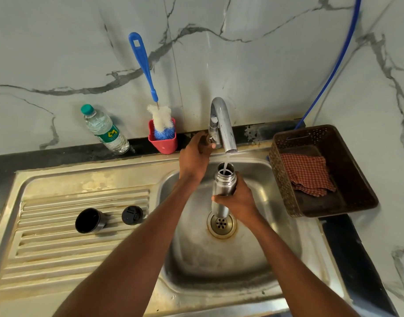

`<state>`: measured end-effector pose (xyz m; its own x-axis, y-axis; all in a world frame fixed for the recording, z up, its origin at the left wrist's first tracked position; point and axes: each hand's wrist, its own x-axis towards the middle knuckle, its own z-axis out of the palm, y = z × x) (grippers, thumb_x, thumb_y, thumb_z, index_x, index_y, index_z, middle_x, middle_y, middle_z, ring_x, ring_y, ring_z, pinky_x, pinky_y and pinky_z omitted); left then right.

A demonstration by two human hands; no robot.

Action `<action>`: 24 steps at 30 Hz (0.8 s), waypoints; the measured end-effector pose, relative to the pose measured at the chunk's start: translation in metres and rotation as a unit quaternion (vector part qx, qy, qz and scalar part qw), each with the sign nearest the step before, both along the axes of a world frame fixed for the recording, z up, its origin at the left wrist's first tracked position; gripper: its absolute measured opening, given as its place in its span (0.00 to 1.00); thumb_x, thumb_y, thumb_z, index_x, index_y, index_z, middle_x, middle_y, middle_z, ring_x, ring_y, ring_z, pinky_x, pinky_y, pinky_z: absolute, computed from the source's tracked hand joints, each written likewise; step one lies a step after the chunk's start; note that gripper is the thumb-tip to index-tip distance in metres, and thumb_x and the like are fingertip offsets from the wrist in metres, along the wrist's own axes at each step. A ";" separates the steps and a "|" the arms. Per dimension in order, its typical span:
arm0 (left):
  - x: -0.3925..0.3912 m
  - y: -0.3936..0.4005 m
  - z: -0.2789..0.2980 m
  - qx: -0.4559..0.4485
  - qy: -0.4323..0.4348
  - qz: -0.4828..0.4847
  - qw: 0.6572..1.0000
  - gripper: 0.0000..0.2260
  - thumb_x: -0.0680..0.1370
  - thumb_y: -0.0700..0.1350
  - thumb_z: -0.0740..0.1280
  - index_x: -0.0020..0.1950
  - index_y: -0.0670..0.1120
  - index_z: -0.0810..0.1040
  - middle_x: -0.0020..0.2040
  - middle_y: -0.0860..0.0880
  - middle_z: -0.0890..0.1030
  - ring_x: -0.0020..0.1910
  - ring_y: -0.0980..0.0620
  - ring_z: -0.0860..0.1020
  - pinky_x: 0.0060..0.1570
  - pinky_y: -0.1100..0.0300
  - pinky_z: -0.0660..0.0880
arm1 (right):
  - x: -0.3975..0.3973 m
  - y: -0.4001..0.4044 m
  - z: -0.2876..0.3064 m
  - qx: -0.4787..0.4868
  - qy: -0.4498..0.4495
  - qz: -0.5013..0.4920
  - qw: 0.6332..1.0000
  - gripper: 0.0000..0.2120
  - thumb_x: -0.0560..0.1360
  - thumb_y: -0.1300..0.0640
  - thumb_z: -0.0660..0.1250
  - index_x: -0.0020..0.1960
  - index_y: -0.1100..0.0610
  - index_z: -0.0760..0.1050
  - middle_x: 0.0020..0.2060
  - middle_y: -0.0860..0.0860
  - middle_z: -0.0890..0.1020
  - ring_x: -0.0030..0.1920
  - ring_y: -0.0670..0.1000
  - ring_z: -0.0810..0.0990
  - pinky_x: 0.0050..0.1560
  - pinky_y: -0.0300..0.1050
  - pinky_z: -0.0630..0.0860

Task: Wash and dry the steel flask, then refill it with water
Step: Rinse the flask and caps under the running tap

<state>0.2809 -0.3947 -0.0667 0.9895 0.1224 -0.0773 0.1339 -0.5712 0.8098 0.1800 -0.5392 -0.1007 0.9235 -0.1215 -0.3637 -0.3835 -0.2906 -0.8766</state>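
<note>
Steel flask upright under running tap, right hand grip wrapped round its middle, mouth above fingers.

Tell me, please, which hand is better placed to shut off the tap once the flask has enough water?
The left hand, I'd say: it already rests at the tap handle, while the right hand grips the steel flask under the stream and would have to let go.

Right hand holds flask under running tap.
</note>
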 end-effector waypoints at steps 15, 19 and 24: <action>-0.233 0.119 -0.060 0.317 -0.014 -0.001 0.948 0.14 0.75 0.40 0.76 0.59 0.53 0.85 0.60 0.52 0.85 0.62 0.45 0.81 0.61 0.44 0.74 | 0.004 -0.024 -0.002 -0.020 0.008 0.106 0.994 0.37 0.63 0.68 0.82 0.66 0.49 0.73 0.55 0.43 0.84 0.55 0.45 0.82 0.51 0.38 0.76; -0.234 0.132 -0.063 0.355 -0.023 -0.067 0.932 0.16 0.76 0.45 0.78 0.64 0.49 0.85 0.71 0.47 0.80 0.66 0.43 0.79 0.64 0.45 0.78 | 0.011 -0.024 -0.001 -0.023 0.020 0.060 0.998 0.37 0.63 0.68 0.82 0.67 0.51 0.73 0.56 0.47 0.83 0.57 0.50 0.81 0.53 0.43 0.75; -0.223 0.145 -0.073 0.394 -0.053 -0.117 0.910 0.10 0.75 0.46 0.77 0.56 0.48 0.87 0.65 0.46 0.78 0.56 0.44 0.76 0.57 0.46 0.79 | 0.014 -0.027 -0.003 -0.015 0.017 0.108 0.994 0.40 0.61 0.68 0.83 0.69 0.49 0.73 0.57 0.46 0.84 0.58 0.49 0.82 0.58 0.47 0.79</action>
<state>0.0580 -0.2501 -0.1400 0.9924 -0.1159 0.0416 -0.1206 -0.9832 0.1368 0.1945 -0.5667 -0.1040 0.9164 0.0670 -0.3947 -0.3387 -0.3961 -0.8535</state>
